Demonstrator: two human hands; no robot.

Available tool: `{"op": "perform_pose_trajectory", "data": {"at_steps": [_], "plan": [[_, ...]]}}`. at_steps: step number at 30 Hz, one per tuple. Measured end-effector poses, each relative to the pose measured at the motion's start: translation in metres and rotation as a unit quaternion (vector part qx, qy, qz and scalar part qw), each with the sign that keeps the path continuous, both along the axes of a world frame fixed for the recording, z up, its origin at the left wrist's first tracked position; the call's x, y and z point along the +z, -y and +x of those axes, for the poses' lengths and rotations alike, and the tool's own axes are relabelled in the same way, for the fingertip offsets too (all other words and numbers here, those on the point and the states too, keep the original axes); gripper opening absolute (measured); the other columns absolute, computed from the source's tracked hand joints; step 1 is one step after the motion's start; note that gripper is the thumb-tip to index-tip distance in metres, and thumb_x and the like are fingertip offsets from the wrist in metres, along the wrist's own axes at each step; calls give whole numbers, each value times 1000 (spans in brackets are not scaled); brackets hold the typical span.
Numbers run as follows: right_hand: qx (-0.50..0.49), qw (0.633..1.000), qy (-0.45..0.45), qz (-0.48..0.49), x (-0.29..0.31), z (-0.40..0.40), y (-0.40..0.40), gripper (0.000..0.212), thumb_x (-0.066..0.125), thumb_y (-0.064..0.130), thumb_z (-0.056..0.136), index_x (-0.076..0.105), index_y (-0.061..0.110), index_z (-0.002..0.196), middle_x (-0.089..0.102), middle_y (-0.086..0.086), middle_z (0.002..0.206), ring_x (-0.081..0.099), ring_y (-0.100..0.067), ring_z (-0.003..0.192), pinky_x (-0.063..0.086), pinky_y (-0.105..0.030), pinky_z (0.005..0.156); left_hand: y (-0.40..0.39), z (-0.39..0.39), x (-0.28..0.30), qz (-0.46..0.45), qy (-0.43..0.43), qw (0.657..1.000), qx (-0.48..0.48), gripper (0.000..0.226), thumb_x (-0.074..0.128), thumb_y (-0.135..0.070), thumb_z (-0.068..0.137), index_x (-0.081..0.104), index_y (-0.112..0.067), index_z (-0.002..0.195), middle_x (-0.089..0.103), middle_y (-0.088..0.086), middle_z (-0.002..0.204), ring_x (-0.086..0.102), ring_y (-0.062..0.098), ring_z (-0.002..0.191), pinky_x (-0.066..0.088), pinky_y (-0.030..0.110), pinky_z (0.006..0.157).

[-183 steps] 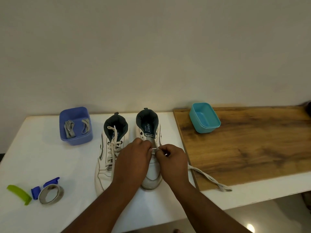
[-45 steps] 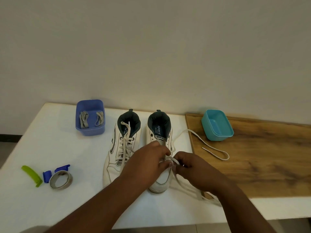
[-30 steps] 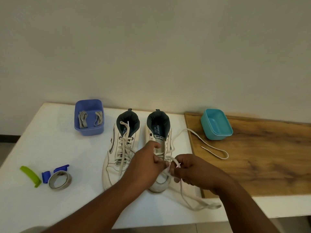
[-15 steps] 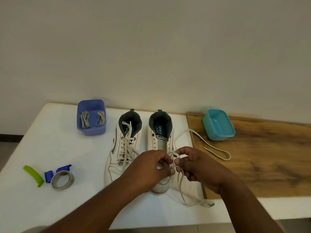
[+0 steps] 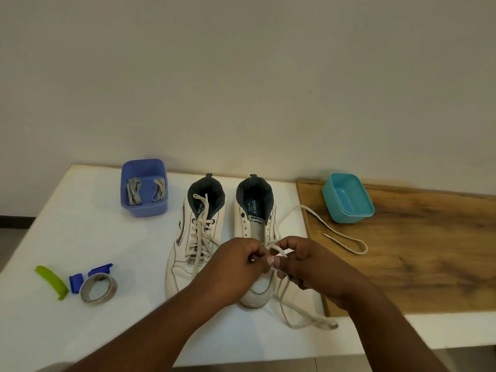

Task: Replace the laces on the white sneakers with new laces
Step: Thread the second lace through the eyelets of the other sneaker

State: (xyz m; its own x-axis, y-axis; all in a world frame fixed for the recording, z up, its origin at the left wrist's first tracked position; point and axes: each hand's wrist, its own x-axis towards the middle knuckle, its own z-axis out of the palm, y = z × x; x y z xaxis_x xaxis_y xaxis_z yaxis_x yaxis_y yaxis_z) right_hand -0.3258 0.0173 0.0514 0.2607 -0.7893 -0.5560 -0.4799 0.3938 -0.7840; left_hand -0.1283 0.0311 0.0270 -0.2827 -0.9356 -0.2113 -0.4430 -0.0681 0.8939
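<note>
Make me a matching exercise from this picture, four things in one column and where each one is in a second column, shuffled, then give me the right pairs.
Things:
1. blue tub
2. teal tub
3. roll of tape
4. laced sneaker

Places:
A. on the wooden board
B. left of the sneaker both hands work on
C. back of the white table, holding grey laces
D. front left of the table, beside a green clip

Pairs: 1-C, 2-A, 3-D, 4-B

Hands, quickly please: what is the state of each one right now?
Left hand: closed, pinching the lace over the right sneaker.
Right hand: closed, pinching the same lace.
</note>
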Motion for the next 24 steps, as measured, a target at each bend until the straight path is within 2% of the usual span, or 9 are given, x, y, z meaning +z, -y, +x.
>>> {"op": "perform_pose_trajectory", "data": {"at_steps": [3,5,6,8,9,12,15,18,24], "plan": [[-6,1000,-26,6,-3,-1,1,23,72,43,93,69,30,111,74,-8,83,49,-19,67,40,-31,58,3,2,1,24,-23,999,20,7,69,-30,92,73,-29,86,74,-5,78,70,17,71,60,45,75],[-38,993,-110,-9,-8,-2,0,27,66,47,95,65,29,115,77,-2,92,61,-14,73,50,-32,66,4,4,1,40,-37,997,51,3,72,-29,90,70,-28,88,75,-3,77,70,19,71,60,45,74],[-39,974,-219,-43,-10,-4,0,32,62,49,97,61,28,121,75,0,103,66,-13,84,55,-33,74,5,5,0,40,-39,996,69,5,72,-31,90,68,-28,89,75,-5,76,70,16,68,60,42,73],[-13,882,-448,-145,-9,-4,-3,41,55,45,100,48,26,136,63,-1,128,66,-17,104,57,-35,87,7,7,0,25,-20,996,89,8,69,-35,92,65,-29,89,74,-10,73,67,8,63,56,34,68],[-12,862,-471,-187,-7,-2,-4,46,55,42,100,43,26,142,54,-4,139,63,-19,113,56,-36,92,8,8,0,15,-5,996,93,9,67,-37,93,64,-29,89,74,-13,73,66,6,62,54,31,67],[43,903,-332,-269,3,12,-8,62,64,39,96,38,35,152,37,4,157,42,-16,140,44,-36,112,10,9,1,1,3,996,93,11,67,-37,93,58,-31,96,73,-12,73,68,5,65,56,32,69],[95,945,-157,-272,3,36,-11,41,65,34,98,57,40,138,59,24,128,56,7,110,47,-13,90,12,11,2,19,-38,995,88,10,62,-28,98,54,-29,103,73,1,77,71,13,68,61,39,71],[52,949,-120,-287,-11,42,-6,24,64,27,100,71,34,122,71,21,110,61,6,88,42,-7,75,15,14,4,35,-74,992,97,12,58,-25,100,52,-23,110,72,5,79,72,18,72,61,43,73],[-1,946,-76,-316,-15,42,-2,19,72,23,95,77,37,106,73,20,97,65,-3,85,47,-13,70,16,19,4,-1,-25,996,82,13,56,-37,100,53,-30,110,74,-3,78,72,9,66,59,37,71]]}}
